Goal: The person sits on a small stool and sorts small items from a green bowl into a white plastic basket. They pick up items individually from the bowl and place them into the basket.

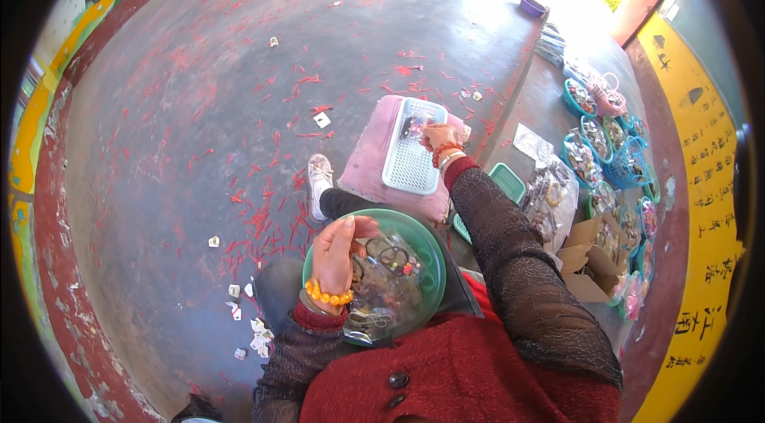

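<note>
My left hand [335, 254], with an orange bead bracelet on its wrist, hovers over a green basin [437, 263] on my lap. Its fingers are bent loosely and apart from the thumb, with nothing visible in them. Clear plastic bags [388, 283] fill the basin, with dark loops and small coloured beads inside. My right hand [441, 137] reaches to a light blue-white plastic basket [410, 161]. Its fingers are closed together at a small pile of packaged trinkets [413, 125] at the basket's far end; what they pinch is too small to make out.
The basket rests on a pink cushion [371, 144]. Beyond my right arm are a green basket [507, 182], a plastic bag [551, 200], an opened cardboard box [591, 257] and several filled blue baskets [626, 164] along the wall. Red strips [259, 220] and white scraps [260, 335] litter the floor.
</note>
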The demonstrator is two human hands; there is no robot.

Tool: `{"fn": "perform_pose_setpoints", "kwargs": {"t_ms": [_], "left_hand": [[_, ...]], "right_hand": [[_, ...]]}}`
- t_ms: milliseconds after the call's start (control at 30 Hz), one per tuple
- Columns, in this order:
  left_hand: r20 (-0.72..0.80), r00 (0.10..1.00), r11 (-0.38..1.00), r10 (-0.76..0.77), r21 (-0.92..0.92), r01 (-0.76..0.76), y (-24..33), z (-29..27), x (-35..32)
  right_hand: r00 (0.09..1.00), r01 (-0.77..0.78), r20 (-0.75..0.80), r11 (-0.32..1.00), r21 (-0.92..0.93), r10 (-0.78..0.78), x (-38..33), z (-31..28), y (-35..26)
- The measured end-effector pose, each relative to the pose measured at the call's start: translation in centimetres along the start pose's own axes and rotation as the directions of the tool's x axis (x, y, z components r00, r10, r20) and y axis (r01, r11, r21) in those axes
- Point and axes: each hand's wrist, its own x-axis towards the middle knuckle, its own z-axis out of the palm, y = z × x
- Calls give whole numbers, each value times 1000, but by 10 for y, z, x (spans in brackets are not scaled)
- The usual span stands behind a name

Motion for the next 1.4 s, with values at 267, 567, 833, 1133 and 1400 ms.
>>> {"fn": "perform_pose_setpoints", "kwargs": {"t_ms": [267, 567, 833, 1133, 1400], "left_hand": [[164, 986, 1000, -9, -13, 11, 4, 12, 7], [12, 994, 991, 113, -75, -112, 6, -4, -3], [-85, 996, 867, 27, -495, -65, 5, -29, 3], [-21, 999, 912, 47, -407, -52, -1, -24, 1], [64, 994, 964, 90, -257, -71, -1, -19, -5]], "right_hand": [[920, 313, 33, 680, -663, -392, 143, -35, 102], [986, 146, 91, 988, -49, -142, -73, -18, -34], [882, 382, 303, 924, -6, -362, -227, -72, -54], [701, 713, 526, 465, -524, -482, -310, -39, -35], [736, 677, 529, 475, -563, -422, -319, -30, -43]]}}
